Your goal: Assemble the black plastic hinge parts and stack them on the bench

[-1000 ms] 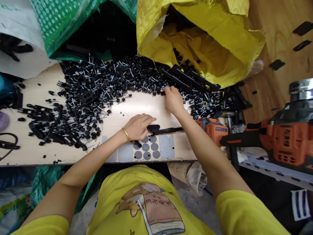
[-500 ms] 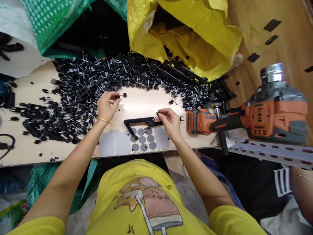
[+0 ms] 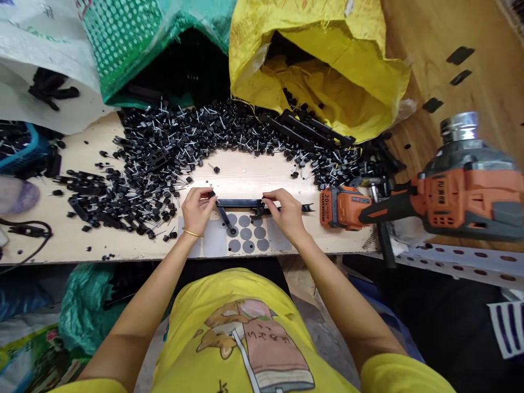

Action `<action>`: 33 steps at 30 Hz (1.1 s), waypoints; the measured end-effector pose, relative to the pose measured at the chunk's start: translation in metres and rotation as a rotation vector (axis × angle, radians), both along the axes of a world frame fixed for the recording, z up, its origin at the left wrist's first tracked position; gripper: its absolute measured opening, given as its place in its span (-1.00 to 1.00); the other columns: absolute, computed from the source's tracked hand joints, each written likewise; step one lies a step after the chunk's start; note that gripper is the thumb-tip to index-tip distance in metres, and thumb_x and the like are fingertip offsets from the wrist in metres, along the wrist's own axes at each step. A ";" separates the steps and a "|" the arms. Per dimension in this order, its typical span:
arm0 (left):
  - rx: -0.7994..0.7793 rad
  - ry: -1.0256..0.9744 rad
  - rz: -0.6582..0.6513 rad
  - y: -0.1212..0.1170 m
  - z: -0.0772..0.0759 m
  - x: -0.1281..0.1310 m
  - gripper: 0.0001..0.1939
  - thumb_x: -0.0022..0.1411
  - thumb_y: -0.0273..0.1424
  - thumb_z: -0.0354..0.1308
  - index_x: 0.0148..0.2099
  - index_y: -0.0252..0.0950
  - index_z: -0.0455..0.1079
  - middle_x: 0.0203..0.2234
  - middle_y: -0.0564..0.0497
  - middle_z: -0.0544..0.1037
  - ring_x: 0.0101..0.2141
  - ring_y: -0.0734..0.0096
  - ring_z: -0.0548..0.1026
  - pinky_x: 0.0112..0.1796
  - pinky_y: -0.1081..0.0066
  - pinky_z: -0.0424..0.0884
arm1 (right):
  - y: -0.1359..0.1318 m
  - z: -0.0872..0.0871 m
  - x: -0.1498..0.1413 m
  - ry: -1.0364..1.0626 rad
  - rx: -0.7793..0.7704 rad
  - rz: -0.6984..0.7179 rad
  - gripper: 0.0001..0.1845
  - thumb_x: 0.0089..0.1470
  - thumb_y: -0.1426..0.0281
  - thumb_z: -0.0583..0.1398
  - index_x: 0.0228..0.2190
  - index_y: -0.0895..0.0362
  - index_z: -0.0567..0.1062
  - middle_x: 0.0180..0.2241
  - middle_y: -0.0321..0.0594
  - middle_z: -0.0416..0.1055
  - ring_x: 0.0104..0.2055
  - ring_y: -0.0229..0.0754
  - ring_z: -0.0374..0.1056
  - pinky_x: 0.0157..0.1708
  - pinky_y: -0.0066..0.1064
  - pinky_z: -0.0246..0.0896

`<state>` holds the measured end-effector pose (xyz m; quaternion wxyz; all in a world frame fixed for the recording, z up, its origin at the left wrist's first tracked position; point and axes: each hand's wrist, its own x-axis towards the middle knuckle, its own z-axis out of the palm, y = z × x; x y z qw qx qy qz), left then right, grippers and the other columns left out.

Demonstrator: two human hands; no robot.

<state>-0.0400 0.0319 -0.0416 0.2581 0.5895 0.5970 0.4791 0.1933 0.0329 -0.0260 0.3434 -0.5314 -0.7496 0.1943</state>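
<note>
We have both hands on a black plastic bar [image 3: 241, 203] lying flat at the near middle of the wooden bench [image 3: 49, 245]. Left hand [image 3: 198, 207] pinches its left end, fingers narrow around a small pin; right hand [image 3: 286, 210] presses and grips near the right end. Bar looks light, stiff, slim; best held by the ends. Loose black pins [image 3: 164, 147] heap in an arc behind. Yellow sack [image 3: 360, 71] beyond, orange drill [image 3: 450, 191] to the right. Cluttered workshop.

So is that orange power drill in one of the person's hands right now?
No, the orange power drill lies untouched at the right of the bench, while both the left hand and right hand hold a black bracket.
</note>
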 end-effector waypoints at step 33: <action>-0.157 0.052 -0.428 -0.011 -0.002 -0.034 -0.89 0.15 -0.38 0.16 -0.26 -0.30 0.42 -0.34 -0.01 0.47 -0.28 0.40 0.51 -0.23 0.32 0.56 | -0.035 -0.063 0.003 -0.484 0.169 0.044 -0.55 0.17 0.35 0.11 0.09 0.09 0.27 -0.29 -0.14 0.31 -0.25 -0.13 0.16 -0.16 -0.27 0.04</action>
